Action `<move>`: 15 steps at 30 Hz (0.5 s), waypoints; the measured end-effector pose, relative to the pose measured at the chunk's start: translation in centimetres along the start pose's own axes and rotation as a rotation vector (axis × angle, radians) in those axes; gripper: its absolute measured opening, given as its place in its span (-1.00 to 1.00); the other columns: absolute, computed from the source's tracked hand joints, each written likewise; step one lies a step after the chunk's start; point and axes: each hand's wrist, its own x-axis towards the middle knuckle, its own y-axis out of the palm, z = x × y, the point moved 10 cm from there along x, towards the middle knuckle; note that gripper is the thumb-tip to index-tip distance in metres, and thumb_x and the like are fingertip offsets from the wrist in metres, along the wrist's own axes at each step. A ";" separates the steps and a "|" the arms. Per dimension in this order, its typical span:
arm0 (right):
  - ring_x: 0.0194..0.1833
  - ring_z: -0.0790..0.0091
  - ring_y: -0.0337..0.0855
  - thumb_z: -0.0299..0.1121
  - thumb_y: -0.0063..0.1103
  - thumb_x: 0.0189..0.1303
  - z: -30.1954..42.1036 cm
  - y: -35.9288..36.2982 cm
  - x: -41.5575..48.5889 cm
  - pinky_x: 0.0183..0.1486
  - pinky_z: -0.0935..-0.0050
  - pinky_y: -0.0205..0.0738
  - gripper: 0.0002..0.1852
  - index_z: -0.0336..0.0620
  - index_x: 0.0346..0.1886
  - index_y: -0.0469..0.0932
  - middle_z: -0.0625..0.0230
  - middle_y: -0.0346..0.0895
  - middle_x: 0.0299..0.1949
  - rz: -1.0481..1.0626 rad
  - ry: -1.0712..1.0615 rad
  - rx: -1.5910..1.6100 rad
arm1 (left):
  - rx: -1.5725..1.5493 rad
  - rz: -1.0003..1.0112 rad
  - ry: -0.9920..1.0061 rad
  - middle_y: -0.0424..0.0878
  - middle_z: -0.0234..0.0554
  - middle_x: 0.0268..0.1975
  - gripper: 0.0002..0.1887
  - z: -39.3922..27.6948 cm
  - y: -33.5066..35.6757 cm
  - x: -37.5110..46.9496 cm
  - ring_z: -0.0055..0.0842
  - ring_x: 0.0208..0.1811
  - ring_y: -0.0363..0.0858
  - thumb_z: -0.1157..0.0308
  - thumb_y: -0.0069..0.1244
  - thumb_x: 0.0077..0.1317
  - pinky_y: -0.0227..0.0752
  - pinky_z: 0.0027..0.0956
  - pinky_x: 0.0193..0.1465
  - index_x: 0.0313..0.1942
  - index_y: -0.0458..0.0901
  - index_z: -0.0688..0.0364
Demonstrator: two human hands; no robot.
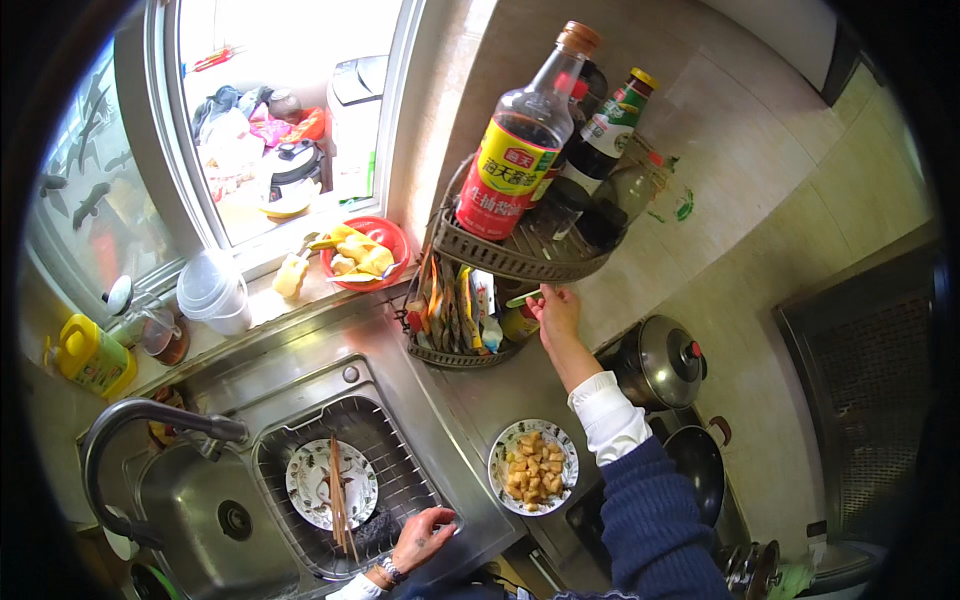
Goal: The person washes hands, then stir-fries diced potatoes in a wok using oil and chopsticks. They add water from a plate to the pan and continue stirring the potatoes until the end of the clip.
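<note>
My right hand (559,319) reaches to the lower shelf of the corner rack (465,360), its fingertips on a thin light-green piece (523,298). That piece may be a lid; it is just above a yellow container (517,324) partly hidden by the hand. Over the front corner of the sink, my left hand (425,536) hangs with loosely bent fingers and nothing in it. Near it in the wire basket (405,450) lie a patterned plate (300,480) and several wooden chopsticks (337,487). A plate (498,491) of browned cubed food (535,469) sits on the counter below my right forearm.
The rack's upper shelf (517,262) holds a large soy sauce bottle (517,157) and other bottles. A lidded pot (670,364) and a wok (694,465) stand right of my right arm. A curved faucet (112,420) rises left. Ginger in a red basket (401,244) sits on the windowsill.
</note>
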 end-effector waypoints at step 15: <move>-0.30 0.62 0.42 -0.34 0.07 0.30 13.1 -14.1 -22.9 -0.19 0.60 0.32 -0.85 -0.17 -0.17 0.52 0.44 0.53 -0.29 0.180 0.202 -0.163 | 0.093 0.010 0.029 0.68 -0.14 -0.28 -0.77 -0.8 -0.8 -1.4 -0.52 -0.25 0.66 0.46 0.08 0.22 0.54 -0.48 -0.15 -0.12 0.58 0.33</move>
